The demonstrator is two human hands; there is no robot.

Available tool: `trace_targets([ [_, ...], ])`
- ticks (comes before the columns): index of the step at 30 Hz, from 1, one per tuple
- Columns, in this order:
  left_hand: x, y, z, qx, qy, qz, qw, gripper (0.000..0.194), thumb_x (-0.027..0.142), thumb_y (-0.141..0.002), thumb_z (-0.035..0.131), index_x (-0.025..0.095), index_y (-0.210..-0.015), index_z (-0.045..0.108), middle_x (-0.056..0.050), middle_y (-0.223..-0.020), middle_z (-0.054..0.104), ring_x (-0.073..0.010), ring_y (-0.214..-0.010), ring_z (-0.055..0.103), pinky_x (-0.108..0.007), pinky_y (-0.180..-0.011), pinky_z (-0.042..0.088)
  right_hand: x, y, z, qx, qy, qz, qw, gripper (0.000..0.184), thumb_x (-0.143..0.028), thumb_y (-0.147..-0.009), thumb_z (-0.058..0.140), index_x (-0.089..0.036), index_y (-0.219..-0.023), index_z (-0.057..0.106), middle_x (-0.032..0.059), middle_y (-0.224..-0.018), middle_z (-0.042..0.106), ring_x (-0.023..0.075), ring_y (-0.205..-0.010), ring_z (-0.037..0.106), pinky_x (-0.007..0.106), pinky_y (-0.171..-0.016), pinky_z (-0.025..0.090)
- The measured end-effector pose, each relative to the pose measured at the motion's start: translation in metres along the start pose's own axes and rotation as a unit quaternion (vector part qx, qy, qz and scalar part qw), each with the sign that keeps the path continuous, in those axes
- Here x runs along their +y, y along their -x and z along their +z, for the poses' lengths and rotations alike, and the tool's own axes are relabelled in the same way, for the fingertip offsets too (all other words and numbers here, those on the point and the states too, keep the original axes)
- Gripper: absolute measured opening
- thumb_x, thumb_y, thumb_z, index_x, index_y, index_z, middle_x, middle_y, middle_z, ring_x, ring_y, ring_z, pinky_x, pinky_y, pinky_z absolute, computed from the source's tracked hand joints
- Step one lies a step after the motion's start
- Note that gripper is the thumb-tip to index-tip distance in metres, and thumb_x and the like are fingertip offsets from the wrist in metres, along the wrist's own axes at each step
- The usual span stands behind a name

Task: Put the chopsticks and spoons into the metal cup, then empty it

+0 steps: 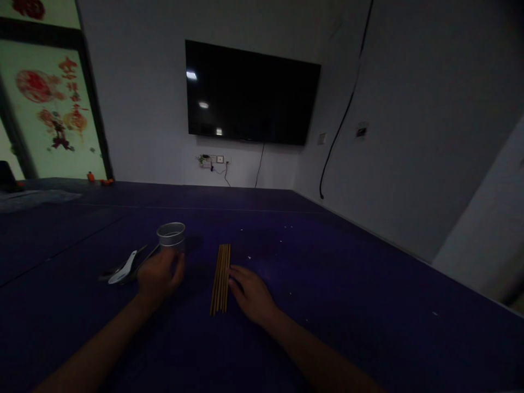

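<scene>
Wooden chopsticks (pixel 221 278), bundled flat on purple table (pixel 368 305); right hand (pixel 251 295) fingertips rest against bundle's side, fingers loosely spread, holding nothing. Left hand (pixel 159 275) curled round metal cup (pixel 171 236) base, steadying it. White spoon (pixel 123 268) just left.

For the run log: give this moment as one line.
left hand at metal cup | right hand touching chopsticks | spoon left of cup

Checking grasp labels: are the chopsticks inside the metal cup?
No: the chopsticks lie flat on the table beside the metal cup.
</scene>
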State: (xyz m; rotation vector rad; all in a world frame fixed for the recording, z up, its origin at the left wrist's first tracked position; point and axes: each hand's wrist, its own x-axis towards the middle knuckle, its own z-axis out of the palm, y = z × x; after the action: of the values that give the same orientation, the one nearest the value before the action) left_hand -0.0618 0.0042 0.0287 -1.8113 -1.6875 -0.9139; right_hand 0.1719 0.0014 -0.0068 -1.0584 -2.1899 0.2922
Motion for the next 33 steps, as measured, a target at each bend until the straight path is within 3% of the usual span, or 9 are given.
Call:
trace_targets([
  [3,-0.036,-0.013,-0.016,0.005,-0.084,-0.115,0.990,0.029,0.034,-0.087,0.037,0.012,-0.093,0.055,-0.010,-0.086,0.063,-0.0209,-0.079,0.058,-0.026,-0.060,0.042,-0.004,0.000,0.001,0.004,-0.011,-0.009,1.000,0.033,-0.026,-0.091,0.037,-0.019,-0.115,0.059,0.0076,-0.119,0.058,0.0179,-0.113,0.051,0.034,-0.095,0.040],
  [8,-0.071,-0.021,-0.022,-0.205,-0.183,-0.222,0.935,0.039,0.045,-0.081,0.042,0.010,-0.083,0.057,-0.017,-0.093,0.061,-0.0331,-0.093,0.055,-0.040,-0.067,0.044,-0.007,0.001,0.003,-0.020,-0.019,-0.011,1.000,0.029,-0.022,-0.090,0.039,-0.018,-0.109,0.061,0.0070,-0.116,0.060,0.0174,-0.110,0.053,0.031,-0.094,0.041],
  [11,-0.078,-0.018,-0.017,-0.271,-0.155,-0.268,0.911,0.034,0.041,-0.078,0.045,0.009,-0.078,0.058,-0.018,-0.088,0.062,-0.0343,-0.092,0.057,-0.043,-0.069,0.044,-0.006,0.001,0.002,-0.022,-0.019,-0.005,1.000,0.031,-0.023,-0.090,0.039,-0.017,-0.113,0.060,0.0073,-0.116,0.060,0.0171,-0.109,0.053,0.031,-0.094,0.041],
  [16,-0.083,-0.018,-0.011,-0.255,-0.133,-0.275,0.917,0.026,0.036,-0.075,0.048,0.013,-0.063,0.054,-0.011,-0.068,0.060,-0.0314,-0.081,0.060,-0.042,-0.066,0.045,-0.004,0.001,0.003,-0.018,-0.017,-0.001,1.000,0.032,-0.023,-0.090,0.040,-0.017,-0.115,0.059,0.0084,-0.118,0.060,0.0178,-0.109,0.054,0.031,-0.094,0.041],
  [19,-0.085,-0.021,-0.012,-0.161,-0.126,-0.277,0.939,0.029,0.039,-0.077,0.047,0.014,-0.063,0.052,-0.009,-0.067,0.059,-0.0290,-0.075,0.059,-0.042,-0.062,0.047,-0.003,0.001,0.005,-0.013,-0.016,-0.005,1.000,0.032,-0.022,-0.089,0.040,-0.018,-0.115,0.059,0.0080,-0.116,0.060,0.0179,-0.107,0.055,0.031,-0.092,0.042],
  [23,-0.075,-0.022,-0.013,0.117,-0.049,-0.185,0.975,0.033,0.043,-0.085,0.037,0.015,-0.081,0.053,-0.011,-0.085,0.058,-0.0262,-0.083,0.057,-0.039,-0.063,0.050,-0.005,-0.001,0.006,0.014,-0.010,-0.009,1.000,0.032,-0.024,-0.089,0.039,-0.018,-0.113,0.061,0.0074,-0.111,0.063,0.0176,-0.102,0.057,0.030,-0.087,0.044],
  [26,-0.043,-0.016,-0.004,0.222,0.013,-0.021,0.975,0.031,0.042,-0.086,0.036,0.017,-0.078,0.051,-0.009,-0.080,0.057,-0.0239,-0.083,0.056,-0.038,-0.069,0.050,-0.010,0.000,0.005,0.038,-0.016,-0.015,0.999,0.033,-0.030,-0.091,0.039,-0.019,-0.114,0.060,0.0068,-0.106,0.065,0.0175,-0.095,0.059,0.029,-0.084,0.045],
  [30,0.026,0.006,0.022,0.140,0.156,0.214,0.954,0.018,0.031,-0.089,0.040,0.019,-0.092,0.052,-0.007,-0.088,0.058,-0.0174,-0.083,0.058,-0.028,-0.070,0.052,-0.015,0.002,0.003,0.079,-0.064,-0.023,0.995,0.036,-0.042,-0.091,0.038,-0.019,-0.107,0.061,0.0058,-0.094,0.066,0.0159,-0.080,0.060,0.027,-0.075,0.044],
  [33,0.071,0.021,0.040,0.075,0.249,0.235,0.937,0.021,0.024,-0.090,0.037,0.018,-0.106,0.050,-0.010,-0.104,0.056,-0.0185,-0.096,0.057,-0.030,-0.077,0.053,-0.012,0.001,0.005,0.144,-0.123,0.021,0.982,0.043,-0.045,-0.093,0.031,-0.017,-0.083,0.062,0.0038,-0.075,0.064,0.0137,-0.066,0.056,0.024,-0.062,0.042],
])
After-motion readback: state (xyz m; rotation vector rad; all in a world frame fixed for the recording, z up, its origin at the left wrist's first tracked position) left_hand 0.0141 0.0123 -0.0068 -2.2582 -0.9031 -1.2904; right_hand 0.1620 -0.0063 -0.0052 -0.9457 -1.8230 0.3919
